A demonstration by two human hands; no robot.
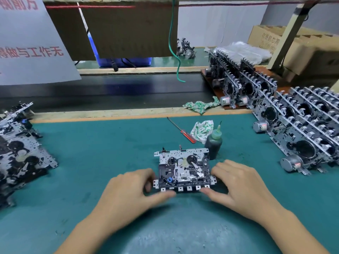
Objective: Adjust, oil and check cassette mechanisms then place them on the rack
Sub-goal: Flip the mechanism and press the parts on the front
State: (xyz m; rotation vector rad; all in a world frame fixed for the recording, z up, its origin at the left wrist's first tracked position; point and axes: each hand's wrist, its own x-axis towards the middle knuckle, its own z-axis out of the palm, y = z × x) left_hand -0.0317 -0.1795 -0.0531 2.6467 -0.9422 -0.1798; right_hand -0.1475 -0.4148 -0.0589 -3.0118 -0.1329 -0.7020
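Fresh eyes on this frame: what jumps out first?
First, the cassette mechanism lying flat at the centre of the green mat, gripped at its near corners by the left hand and right hand. Next, the rows of finished mechanisms standing on edge at right. Just behind the work stand a dark oil bottle and a red-handled screwdriver.

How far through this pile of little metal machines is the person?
Done, it seems: rows of mechanisms stand packed on the right. In hand: one cassette mechanism lies flat on the green mat, held by the left hand and right hand; the oil bottle and screwdriver lie unused. Left: a stack waits at the left.
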